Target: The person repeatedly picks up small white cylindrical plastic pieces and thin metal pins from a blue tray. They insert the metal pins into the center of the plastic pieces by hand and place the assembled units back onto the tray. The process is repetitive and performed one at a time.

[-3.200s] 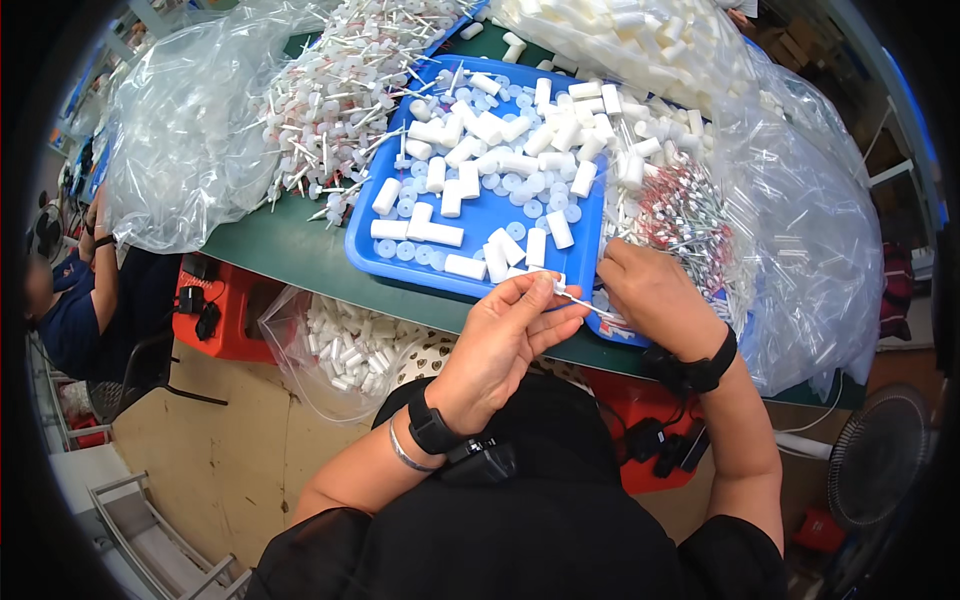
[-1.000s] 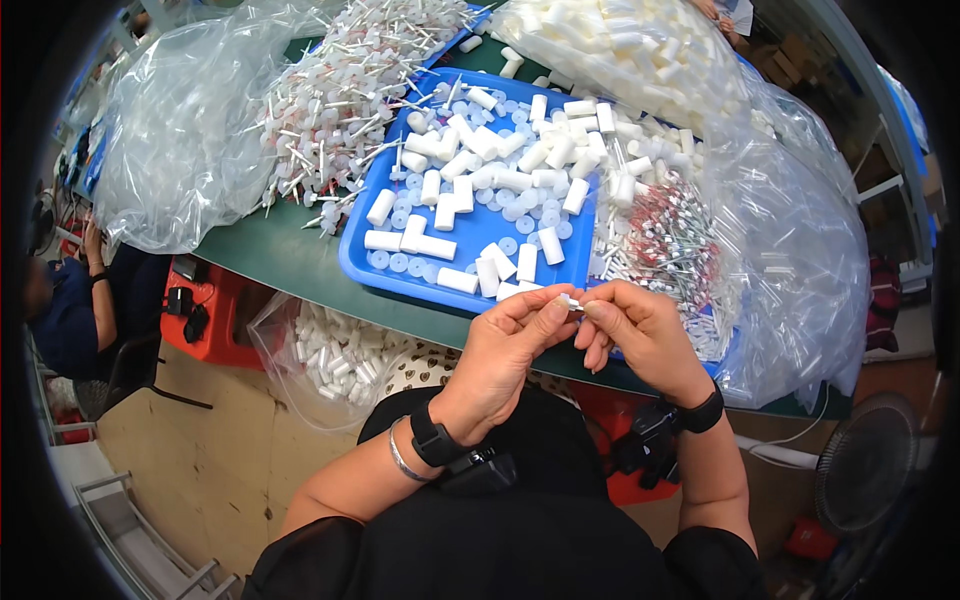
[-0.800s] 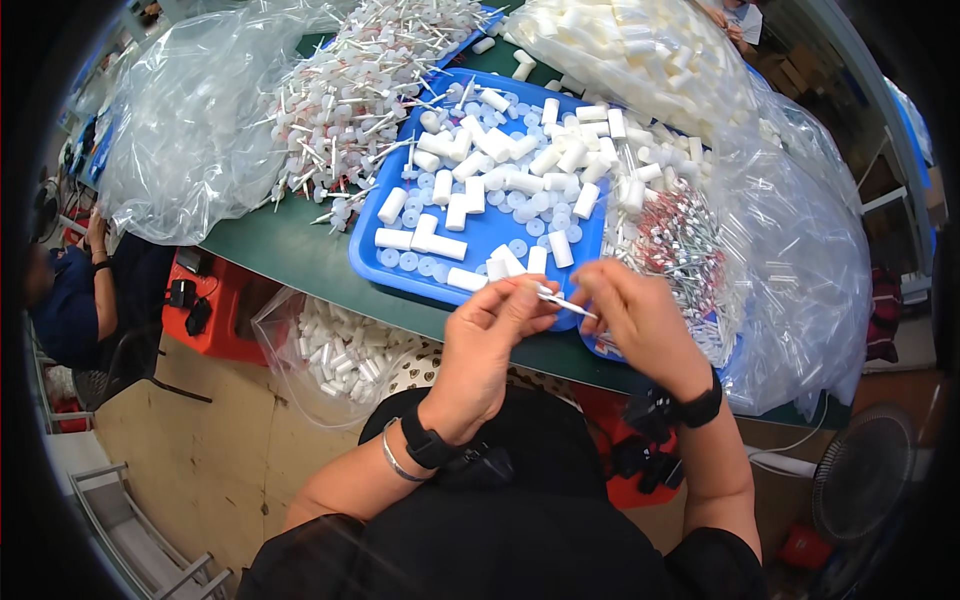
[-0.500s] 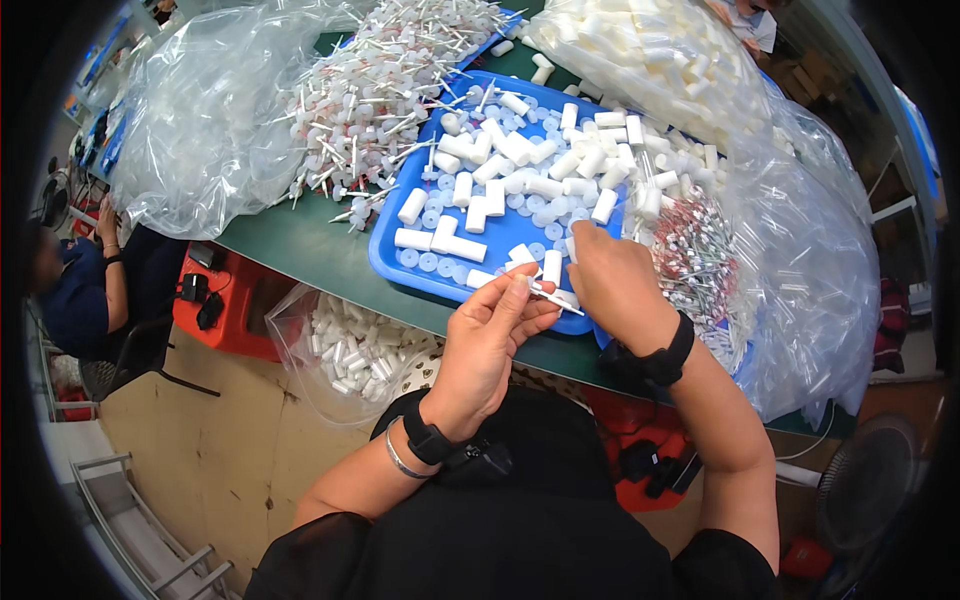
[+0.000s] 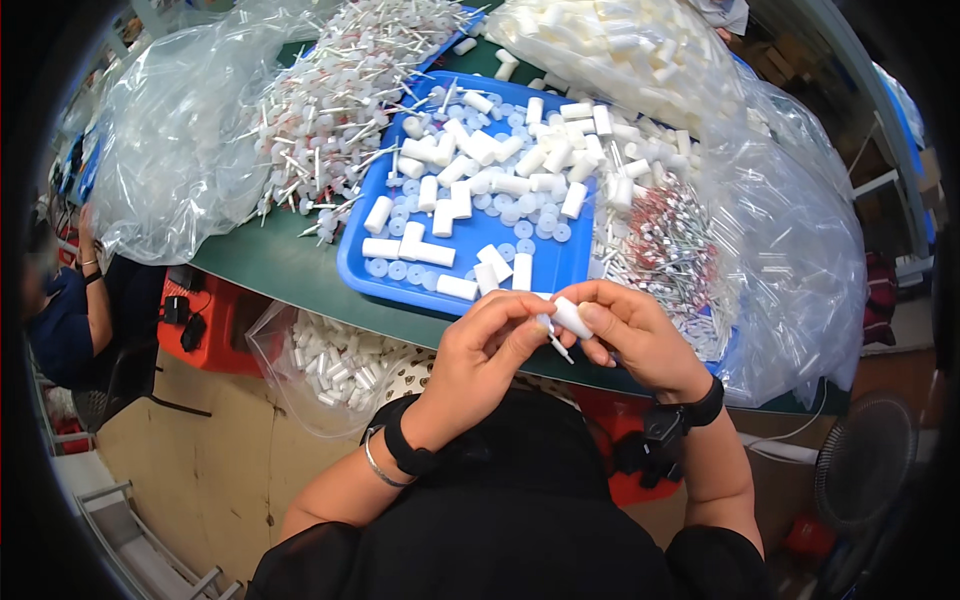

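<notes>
My left hand [image 5: 487, 348] pinches a thin white stick [image 5: 562, 346] with a small pale piece at its upper end. Close against it, my right hand [image 5: 637, 338] grips a white foam-like cylinder [image 5: 572, 318] between thumb and fingers. Both hands meet just off the near edge of a blue tray [image 5: 352, 272]. Loose white cylinders [image 5: 436, 254] and translucent discs [image 5: 397, 270] lie scattered in that tray. Where the stick and the cylinder come together, fingers hide whether they touch.
A heap of white sticks with translucent discs [image 5: 330, 110] stands behind, at left. Clear plastic bags [image 5: 170, 150] flank the green table [image 5: 270, 255]. Thin metal-and-red parts [image 5: 665, 235] lie at right. A bag of white cylinders [image 5: 340, 360] sits below the table, and another person [image 5: 75, 310] sits far left.
My right hand has come back from the tray's right side to my left hand, now with a white cylinder showing in it. The view has shifted slightly.
</notes>
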